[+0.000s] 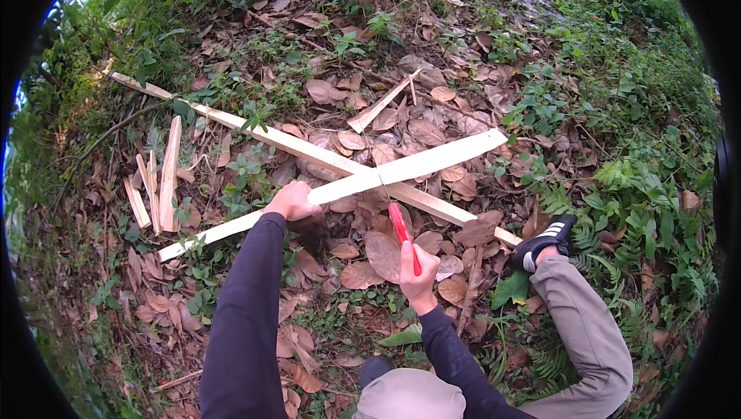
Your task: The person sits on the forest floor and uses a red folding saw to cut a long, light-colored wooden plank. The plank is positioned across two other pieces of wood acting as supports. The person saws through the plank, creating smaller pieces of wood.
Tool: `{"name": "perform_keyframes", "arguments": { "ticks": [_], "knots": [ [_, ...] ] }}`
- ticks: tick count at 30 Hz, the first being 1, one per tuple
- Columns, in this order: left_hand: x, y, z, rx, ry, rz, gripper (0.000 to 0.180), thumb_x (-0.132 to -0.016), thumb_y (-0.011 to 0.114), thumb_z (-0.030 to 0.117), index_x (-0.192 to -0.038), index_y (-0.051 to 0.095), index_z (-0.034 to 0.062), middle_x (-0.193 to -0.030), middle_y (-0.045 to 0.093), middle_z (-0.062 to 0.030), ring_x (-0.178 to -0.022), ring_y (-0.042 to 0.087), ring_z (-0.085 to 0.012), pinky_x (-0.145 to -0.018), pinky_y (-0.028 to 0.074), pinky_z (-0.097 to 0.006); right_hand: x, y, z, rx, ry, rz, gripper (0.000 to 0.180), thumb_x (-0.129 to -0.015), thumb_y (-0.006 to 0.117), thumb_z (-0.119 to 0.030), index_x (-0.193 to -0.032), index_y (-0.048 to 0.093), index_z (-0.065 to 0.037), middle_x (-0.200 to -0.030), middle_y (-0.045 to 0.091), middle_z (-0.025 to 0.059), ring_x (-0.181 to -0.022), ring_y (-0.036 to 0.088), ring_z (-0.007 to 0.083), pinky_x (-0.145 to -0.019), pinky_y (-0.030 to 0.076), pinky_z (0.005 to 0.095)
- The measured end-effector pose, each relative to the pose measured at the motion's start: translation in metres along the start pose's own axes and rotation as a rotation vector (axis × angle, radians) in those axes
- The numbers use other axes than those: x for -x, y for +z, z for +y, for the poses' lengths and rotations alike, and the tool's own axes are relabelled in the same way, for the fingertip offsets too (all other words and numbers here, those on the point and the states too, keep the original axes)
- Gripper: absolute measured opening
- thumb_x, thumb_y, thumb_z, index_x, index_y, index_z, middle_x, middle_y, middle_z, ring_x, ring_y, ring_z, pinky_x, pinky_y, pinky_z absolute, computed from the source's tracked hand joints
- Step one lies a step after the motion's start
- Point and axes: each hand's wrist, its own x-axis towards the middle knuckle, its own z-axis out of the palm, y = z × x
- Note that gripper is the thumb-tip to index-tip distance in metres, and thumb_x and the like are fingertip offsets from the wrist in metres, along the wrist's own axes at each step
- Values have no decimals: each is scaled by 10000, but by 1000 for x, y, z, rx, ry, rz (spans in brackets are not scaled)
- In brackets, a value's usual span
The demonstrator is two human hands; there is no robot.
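My left hand (293,201) is closed around a long pale wooden plank (440,158), left of its middle. That plank slants up to the right and lies across a second, narrower wooden strip (309,150), forming an X on the ground. In my right hand (417,274) is a red-handled saw (399,222), my thumb laid along the handle. The thin blade, seen nearly edge-on, meets the near edge of the plank close to where the two pieces cross. Its teeth cannot be made out.
Several split wood pieces (170,174) lie at the left, and a forked offcut (381,110) lies beyond the crossing. My black shoe (549,241) is against the strip's right end. Dry brown leaves (384,257) cover the ground, with green plants (633,211) around.
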Motion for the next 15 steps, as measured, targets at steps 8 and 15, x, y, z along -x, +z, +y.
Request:
{"name": "perform_keyframes", "arguments": {
  "ticks": [8, 15],
  "knots": [
    [4, 2, 6, -8, 13, 24, 543, -614, 785, 464, -847, 761, -26, -858, 715, -265, -837, 706, -399, -826, 557, -445, 12, -3, -10, -34, 68, -2, 335, -1009, 593, -169, -728, 582, 13, -521, 477, 137, -435, 505, 254, -482, 359, 395],
    [25, 29, 48, -359, 192, 671, 354, -655, 747, 190, -945, 570, 92, -943, 550, -96, -968, 575, -292, -838, 443, -418, 0, -12, -18, -74, 69, -82, 329, -1008, 595, -167, -726, 598, 2, -586, 555, 131, -508, 583, 260, -512, 407, 375]
  ]
}}
